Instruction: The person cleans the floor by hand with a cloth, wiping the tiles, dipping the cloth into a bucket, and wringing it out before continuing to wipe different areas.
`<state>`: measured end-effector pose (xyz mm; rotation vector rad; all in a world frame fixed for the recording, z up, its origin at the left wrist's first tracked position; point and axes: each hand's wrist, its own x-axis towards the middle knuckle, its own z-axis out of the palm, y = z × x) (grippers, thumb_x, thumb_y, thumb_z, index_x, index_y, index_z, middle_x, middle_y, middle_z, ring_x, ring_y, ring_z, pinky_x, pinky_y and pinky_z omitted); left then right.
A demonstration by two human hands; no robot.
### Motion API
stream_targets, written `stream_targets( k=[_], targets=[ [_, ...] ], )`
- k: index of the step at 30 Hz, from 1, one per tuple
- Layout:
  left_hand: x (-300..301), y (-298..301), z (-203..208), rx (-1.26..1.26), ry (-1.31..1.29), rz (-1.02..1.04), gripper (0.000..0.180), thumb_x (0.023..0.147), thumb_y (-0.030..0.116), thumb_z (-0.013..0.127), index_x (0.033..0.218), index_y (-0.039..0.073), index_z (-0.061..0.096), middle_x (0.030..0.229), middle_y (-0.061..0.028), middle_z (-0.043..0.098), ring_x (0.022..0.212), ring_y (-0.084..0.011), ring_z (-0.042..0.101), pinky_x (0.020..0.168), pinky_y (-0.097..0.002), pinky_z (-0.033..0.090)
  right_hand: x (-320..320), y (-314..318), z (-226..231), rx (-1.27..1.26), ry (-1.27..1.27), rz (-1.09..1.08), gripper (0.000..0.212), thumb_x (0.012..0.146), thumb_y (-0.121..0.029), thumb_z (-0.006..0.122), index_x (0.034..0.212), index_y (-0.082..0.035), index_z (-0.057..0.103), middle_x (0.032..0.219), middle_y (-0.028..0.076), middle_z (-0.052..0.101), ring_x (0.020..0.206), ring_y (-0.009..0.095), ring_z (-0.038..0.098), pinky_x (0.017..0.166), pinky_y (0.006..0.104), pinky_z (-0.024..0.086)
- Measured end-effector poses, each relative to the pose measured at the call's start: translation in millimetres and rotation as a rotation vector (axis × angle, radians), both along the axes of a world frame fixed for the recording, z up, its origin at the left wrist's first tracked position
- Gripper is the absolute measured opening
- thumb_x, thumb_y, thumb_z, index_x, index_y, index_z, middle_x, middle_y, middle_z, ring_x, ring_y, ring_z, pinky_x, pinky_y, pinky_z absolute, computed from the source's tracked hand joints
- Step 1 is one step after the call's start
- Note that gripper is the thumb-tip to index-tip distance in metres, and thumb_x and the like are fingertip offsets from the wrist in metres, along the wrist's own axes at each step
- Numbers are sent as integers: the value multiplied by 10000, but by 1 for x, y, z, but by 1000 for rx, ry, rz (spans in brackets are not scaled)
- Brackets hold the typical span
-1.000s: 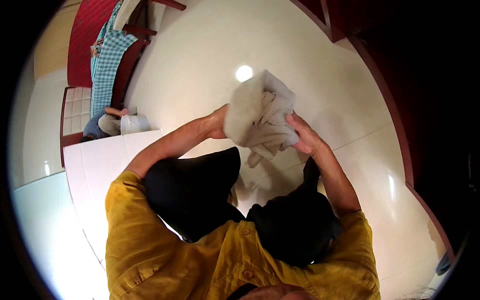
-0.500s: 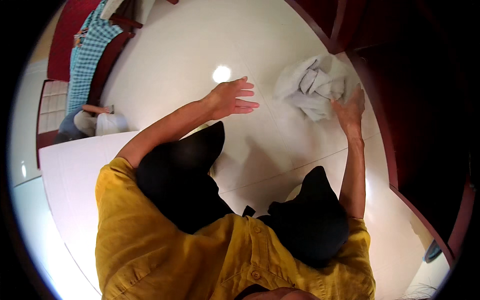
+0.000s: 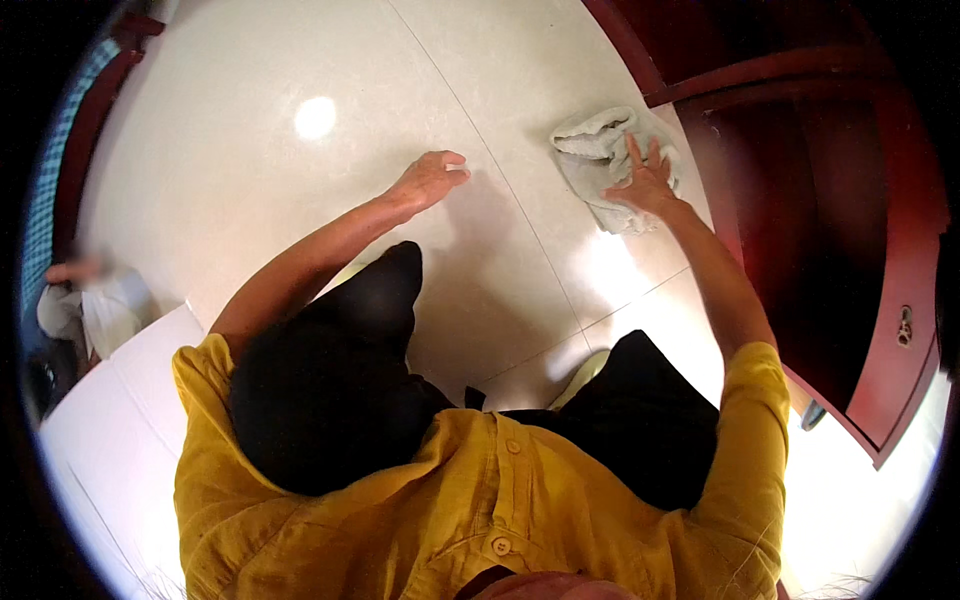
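While the person crouches or kneels over a glossy pale tiled floor [image 3: 250,190], head view shows both bare arms reaching forward from a mustard-yellow button shirt [image 3: 480,500], dark trousers [image 3: 320,400] covering both knees. Right hand [image 3: 648,185] lies flat with fingers spread, palm down on a crumpled whitish-grey cloth [image 3: 600,150]; pressing on it, not clenched round it. Cloth sits bunched on the floor at the far right, just beside the base of dark red-brown wooden furniture [image 3: 820,200], touching or nearly touching its lower edge; cannot tell which. Part of the cloth sticks out past the fingertips on the far side and to the left; a lower fold shows under the wrist. Left hand [image 3: 430,180] is well apart from the right, empty, fingers held loosely together and slightly bent, hovering at or resting on the floor near a tile joint; contact not clear. Thin grout lines [image 3: 520,230] run diagonally between the two hands and cross beneath the right forearm. Bright round light reflection [image 3: 315,117] on the tile, far left of the left hand. Open wooden door panel [image 3: 895,340] with a small metal fitting at the right edge. Left edge: another person [image 3: 85,300], blurred, in pale clothing, low by a white surface [image 3: 110,420]; red wooden frame [image 3: 90,130] and blue checked fabric [image 3: 40,200] beyond them. Only one view supplied.
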<state>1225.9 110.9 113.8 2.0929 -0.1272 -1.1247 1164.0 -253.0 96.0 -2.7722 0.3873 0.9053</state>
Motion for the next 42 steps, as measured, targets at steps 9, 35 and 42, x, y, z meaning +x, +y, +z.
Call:
stream_targets(
  k=[9,35,42],
  targets=[
    [33,53,-64,-311,-150,263,263,849,208,562,1044,56,653,865,-79,668,815,-161,610,749,-285,474,-34,23,-30,224,-366,-545,733,758,-239,649,1400,-120,316,1161,310,466,1071,429,508,891,444,449],
    [73,144,-76,-725,-23,780,218,929,59,441,1048,-3,613,970,-84,628,850,-156,631,753,-267,510,213,271,10,580,-430,-224,560,724,-367,658,1035,89,570,937,197,620,864,233,597,740,342,480],
    [79,182,-73,-456,-522,796,212,912,40,459,1063,6,604,1109,-80,583,1013,-194,567,860,-322,463,139,73,9,373,-889,-581,503,794,-148,628,1257,-23,479,1113,153,606,979,249,569,889,324,437]
  ],
)
